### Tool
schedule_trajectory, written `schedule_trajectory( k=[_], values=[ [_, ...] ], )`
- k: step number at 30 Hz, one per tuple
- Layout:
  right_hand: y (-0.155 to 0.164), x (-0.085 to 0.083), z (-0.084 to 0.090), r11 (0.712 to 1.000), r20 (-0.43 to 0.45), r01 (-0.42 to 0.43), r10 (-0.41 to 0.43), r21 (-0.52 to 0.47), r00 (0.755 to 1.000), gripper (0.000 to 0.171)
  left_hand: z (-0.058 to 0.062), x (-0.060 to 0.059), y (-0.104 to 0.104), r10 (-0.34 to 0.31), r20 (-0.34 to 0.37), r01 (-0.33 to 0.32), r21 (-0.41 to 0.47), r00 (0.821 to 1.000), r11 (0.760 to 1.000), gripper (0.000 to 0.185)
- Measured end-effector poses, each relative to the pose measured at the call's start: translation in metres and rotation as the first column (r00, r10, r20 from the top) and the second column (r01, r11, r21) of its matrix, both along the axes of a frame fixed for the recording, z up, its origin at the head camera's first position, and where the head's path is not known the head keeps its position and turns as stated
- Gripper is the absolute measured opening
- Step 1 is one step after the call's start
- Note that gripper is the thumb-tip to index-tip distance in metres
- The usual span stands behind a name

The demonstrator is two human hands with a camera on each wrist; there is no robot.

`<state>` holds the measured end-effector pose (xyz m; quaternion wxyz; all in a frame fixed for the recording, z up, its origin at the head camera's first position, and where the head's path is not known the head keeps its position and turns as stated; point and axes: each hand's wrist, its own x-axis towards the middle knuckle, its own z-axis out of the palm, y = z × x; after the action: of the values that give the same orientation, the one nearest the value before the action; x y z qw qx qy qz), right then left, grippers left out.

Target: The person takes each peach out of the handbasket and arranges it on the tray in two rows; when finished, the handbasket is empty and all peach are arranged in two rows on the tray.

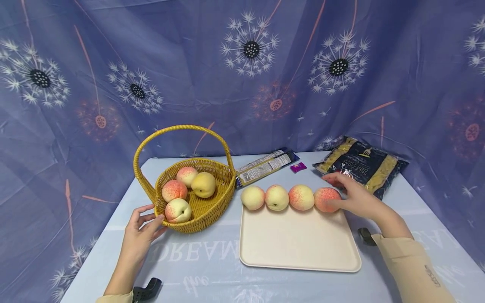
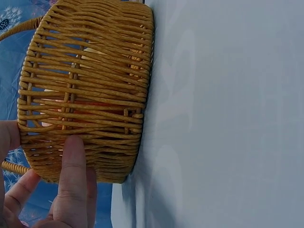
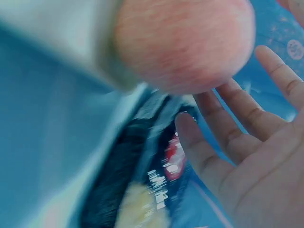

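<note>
The left hand (image 1: 140, 229) touches the near left side of a yellow wicker basket (image 1: 210, 219), with its thumb at the rim. One straight finger (image 2: 73, 161) lies against the woven side in the left wrist view. Inside the basket are several peaches (image 1: 178, 210), one of them yellow (image 1: 203, 185). At the right end of a row of peaches (image 1: 278, 198), the right hand (image 1: 358, 198) is around a reddish peach (image 1: 326, 199). Its fingers look spread and nearly straight in the right wrist view, with fingertips close beside that peach (image 3: 185, 42). The row lies along the far edge of a cream tray (image 1: 299, 240).
Behind the right hand lies a dark bag of pasta (image 1: 363, 164). A long dark packet (image 1: 265, 168) stretches from the basket toward the back, near a small purple packet (image 1: 298, 167). A blue dandelion-print cloth (image 1: 189, 63) hangs behind the table (image 1: 204, 269).
</note>
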<state>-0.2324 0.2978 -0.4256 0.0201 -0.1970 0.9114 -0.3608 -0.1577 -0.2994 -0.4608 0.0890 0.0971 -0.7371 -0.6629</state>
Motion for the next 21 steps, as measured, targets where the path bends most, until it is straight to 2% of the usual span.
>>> schedule_trajectory(
  k=[6, 9, 16, 21],
  values=[
    [-0.021, -0.004, 0.020, 1.000, -0.080, 0.022, -0.021, 0.022, 0.997, 0.063, 0.000, -0.001, 0.000, 0.001, 0.006, -0.001, -0.006, 1.000, 1.000, 0.052],
    [-0.037, -0.005, 0.031, 1.000, -0.104, 0.007, -0.005, 0.016, 0.995, 0.057, 0.000, -0.001, -0.001, 0.003, 0.011, -0.003, -0.010, 1.000, 1.000, 0.053],
    [-0.090, -0.010, 0.050, 0.993, -0.143, -0.121, 0.120, 0.005, 0.982, 0.051, 0.001, -0.001, -0.001, 0.009, 0.017, -0.009, -0.019, 1.000, 1.000, 0.052],
    [-0.133, -0.014, 0.061, 0.969, -0.081, -0.233, 0.227, -0.079, 0.971, 0.051, 0.000, -0.001, 0.000, 0.007, 0.015, -0.007, -0.010, 1.000, 1.000, 0.052]
  ],
)
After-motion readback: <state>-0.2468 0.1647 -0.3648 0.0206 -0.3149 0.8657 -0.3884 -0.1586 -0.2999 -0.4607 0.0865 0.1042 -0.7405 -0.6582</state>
